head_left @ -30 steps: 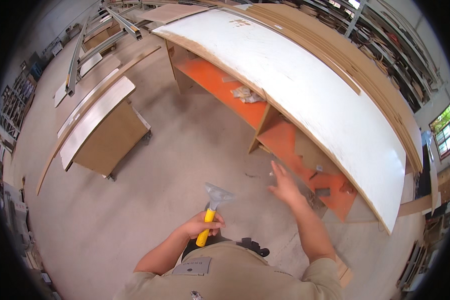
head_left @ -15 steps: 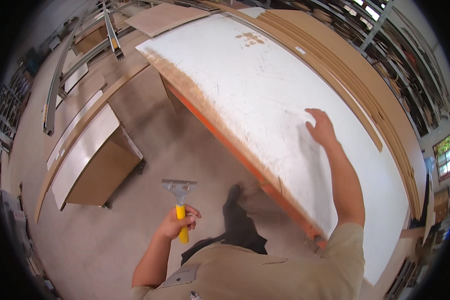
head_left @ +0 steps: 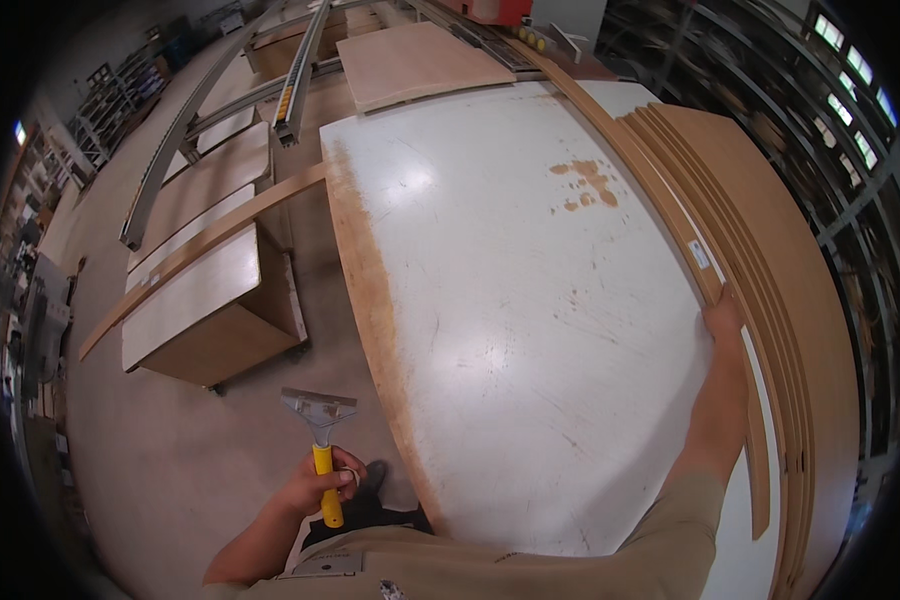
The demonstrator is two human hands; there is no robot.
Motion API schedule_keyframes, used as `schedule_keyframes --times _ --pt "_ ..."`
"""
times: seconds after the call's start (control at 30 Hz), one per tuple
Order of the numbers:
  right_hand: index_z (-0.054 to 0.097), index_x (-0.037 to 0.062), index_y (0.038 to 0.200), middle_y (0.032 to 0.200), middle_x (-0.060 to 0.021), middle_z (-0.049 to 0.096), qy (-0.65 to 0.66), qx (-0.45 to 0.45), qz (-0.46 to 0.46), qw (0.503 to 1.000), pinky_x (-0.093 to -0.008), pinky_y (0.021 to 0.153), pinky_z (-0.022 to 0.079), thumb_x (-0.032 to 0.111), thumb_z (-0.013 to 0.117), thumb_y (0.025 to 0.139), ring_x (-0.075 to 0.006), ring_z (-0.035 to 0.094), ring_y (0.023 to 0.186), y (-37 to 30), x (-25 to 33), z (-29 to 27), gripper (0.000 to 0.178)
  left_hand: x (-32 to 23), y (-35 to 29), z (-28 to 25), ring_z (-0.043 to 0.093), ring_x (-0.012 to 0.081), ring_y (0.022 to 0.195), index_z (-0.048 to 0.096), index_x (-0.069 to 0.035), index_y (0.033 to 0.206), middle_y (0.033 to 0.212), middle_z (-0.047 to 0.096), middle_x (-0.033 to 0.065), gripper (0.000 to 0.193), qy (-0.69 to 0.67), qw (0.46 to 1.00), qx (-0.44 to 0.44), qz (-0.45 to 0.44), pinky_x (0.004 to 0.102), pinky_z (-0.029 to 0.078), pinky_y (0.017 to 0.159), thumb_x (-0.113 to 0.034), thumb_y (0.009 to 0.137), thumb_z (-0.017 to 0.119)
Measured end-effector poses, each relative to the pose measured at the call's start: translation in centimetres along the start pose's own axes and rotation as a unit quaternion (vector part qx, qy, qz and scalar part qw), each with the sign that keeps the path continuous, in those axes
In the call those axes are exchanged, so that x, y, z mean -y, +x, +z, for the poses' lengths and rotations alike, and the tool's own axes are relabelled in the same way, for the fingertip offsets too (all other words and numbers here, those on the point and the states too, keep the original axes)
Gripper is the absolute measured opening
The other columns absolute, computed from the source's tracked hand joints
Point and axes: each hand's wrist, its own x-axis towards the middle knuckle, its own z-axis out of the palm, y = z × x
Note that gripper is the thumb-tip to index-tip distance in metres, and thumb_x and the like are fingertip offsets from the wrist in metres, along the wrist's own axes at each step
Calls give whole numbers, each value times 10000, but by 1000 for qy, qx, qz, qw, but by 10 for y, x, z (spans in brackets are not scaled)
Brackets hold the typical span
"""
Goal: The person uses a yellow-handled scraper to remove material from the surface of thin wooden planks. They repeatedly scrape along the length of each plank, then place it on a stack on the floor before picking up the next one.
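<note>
My left hand (head_left: 315, 488) is closed around the yellow handle of a scraper (head_left: 320, 432), its wide metal blade pointing up and away from me above the floor. At the right, my right hand (head_left: 724, 318) grips the side of a long wooden strip (head_left: 705, 270) that lies along the far side of a white worktop (head_left: 490, 330); part of the fingers is hidden. The worktop has a worn brown left edge, dark scratches and a patch of brown spots (head_left: 588, 185) near its far end.
Several stacked brown strips (head_left: 745, 240) and a broad brown board (head_left: 780, 210) lie right of the worktop. A pinkish board (head_left: 420, 62) rests at its far end. To the left stand a low white-topped cabinet (head_left: 205, 300), a slanting wooden strip (head_left: 210, 245) and metal rails (head_left: 300, 80). Shelving stands at right.
My right hand has moved from over the white worktop to the wooden strip and taken hold of it. My view has turned and come closer to the worktop; the scraper stays in my left hand.
</note>
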Motion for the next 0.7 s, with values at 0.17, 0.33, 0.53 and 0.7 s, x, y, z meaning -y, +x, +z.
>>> schedule_keyframes --times 0.17,0.33,0.53,0.7 --pt "507 11 1299 1182 -259 639 47 4 -36 998 -538 950 519 42 602 829 -431 642 1107 -18 1 5 480 -14 19 19 613 175 715 650 -14 1070 1044 684 154 219 8 999 15 -28 302 493 625 -81 883 743" --pt "550 -24 1235 1158 -269 640 118 7 -6 993 -531 956 498 25 593 821 -468 621 1094 -159 -32 -23 419 -21 41 18 603 169 713 643 -26 1081 1035 675 147 196 -11 994 103 -25 294 486 616 -49 902 719" --pt "509 -48 1345 1226 -245 642 198 42 61 977 -408 1036 471 -66 569 766 -386 629 1153 -396 -90 -61 582 -24 57 6 606 143 708 644 -25 1090 986 678 92 214 33 977 206 -39 284 493 615 -81 906 738" --pt "506 -54 1326 1176 -207 654 244 186 190 932 -351 1012 476 -76 593 692 -306 642 1126 -613 -46 -137 640 -22 46 -6 601 146 714 637 -33 1088 996 668 96 203 30 957 287 -15 275 486 616 -84 912 725"
